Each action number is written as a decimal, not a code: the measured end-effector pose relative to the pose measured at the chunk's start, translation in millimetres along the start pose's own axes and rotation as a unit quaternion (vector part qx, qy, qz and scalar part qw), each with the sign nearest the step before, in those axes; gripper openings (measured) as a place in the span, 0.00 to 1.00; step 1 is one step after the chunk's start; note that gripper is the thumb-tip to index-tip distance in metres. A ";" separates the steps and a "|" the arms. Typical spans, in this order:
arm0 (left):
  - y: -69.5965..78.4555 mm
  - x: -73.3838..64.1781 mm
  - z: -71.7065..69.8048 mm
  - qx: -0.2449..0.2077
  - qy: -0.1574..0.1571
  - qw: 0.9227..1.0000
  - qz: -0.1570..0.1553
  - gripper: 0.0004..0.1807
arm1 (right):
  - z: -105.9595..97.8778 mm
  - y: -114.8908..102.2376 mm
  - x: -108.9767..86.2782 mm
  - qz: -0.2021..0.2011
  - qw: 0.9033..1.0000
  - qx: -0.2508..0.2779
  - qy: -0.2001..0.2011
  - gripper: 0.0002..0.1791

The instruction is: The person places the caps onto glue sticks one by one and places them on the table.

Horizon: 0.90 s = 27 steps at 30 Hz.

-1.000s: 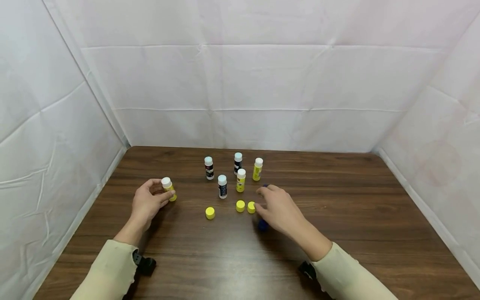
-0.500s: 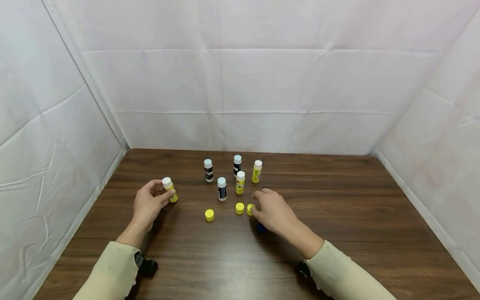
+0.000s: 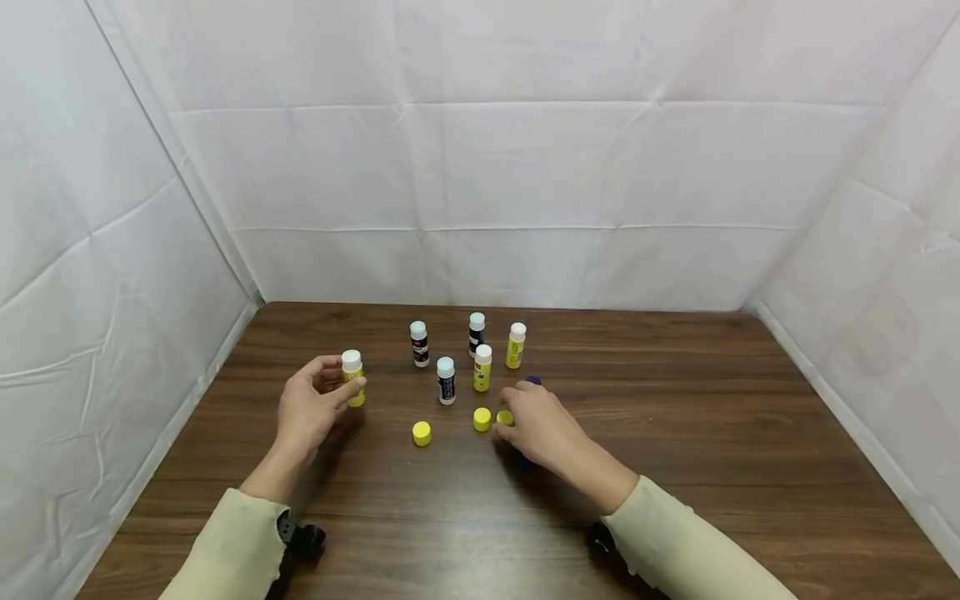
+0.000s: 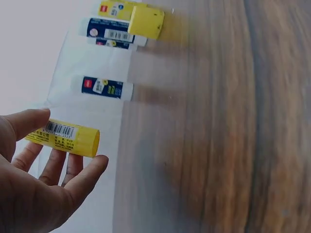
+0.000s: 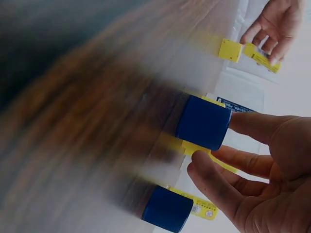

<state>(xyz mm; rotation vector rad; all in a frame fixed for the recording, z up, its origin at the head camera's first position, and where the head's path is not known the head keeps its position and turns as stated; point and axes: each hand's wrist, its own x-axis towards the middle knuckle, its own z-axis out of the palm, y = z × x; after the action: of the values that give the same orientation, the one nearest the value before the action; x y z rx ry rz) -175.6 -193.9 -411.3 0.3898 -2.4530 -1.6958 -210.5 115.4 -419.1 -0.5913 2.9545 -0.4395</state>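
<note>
Left of the lone cap (image 3: 422,434), the left hand (image 3: 306,408) pinches a stick (image 4: 70,138); right of it, the right hand (image 3: 543,429) half hides blue caps (image 5: 204,122); whether it grips a yellow cap (image 3: 506,417), I can't tell.

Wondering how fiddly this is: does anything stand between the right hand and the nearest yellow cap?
Nothing visible: the yellow cap sits right by the fingertips of the right hand. The blue caps stand close, but not between.

Yellow tube (image 4: 73,138), white top (image 3: 351,360); yellow caps (image 3: 482,419); blue caps (image 5: 204,122); navy tubes (image 3: 446,388), pale-blue tops (image 3: 446,366); brown, wood-grained table (image 3: 675,400).
</note>
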 end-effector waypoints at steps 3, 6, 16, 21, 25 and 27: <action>3.2 -1.7 2.9 -0.005 0.000 1.000 0.004 0.27 | 1.5 -0.6 2.5 -0.012 1.000 -0.010 -0.006 0.23; 5.8 -4.0 5.3 -0.013 -0.003 1.000 0.002 0.26 | 2.6 -1.0 4.8 -0.032 0.999 -0.021 -0.007 0.21; 18.7 -16.8 12.5 -0.028 -0.019 0.999 0.011 0.25 | 4.7 -1.3 7.9 -0.065 0.997 -0.036 0.002 0.12; 29.3 -23.3 17.2 -0.012 -0.025 0.999 0.027 0.23 | 3.6 0.3 7.6 -0.068 0.997 -0.030 0.007 0.09; 34.8 -28.1 20.4 -0.003 -0.030 0.999 0.026 0.21 | 2.0 0.5 5.7 -0.071 0.997 -0.027 0.013 0.07; 36.4 -30.2 21.7 -0.004 -0.032 0.999 0.025 0.21 | 0.6 0.3 4.6 -0.066 0.997 -0.026 0.015 0.08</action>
<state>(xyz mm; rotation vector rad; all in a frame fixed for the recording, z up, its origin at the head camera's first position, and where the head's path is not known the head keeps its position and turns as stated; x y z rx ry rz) -157.1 -153.7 -384.0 0.2732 -2.4781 -1.7233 -214.8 113.7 -419.9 -0.7964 2.9741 -0.3869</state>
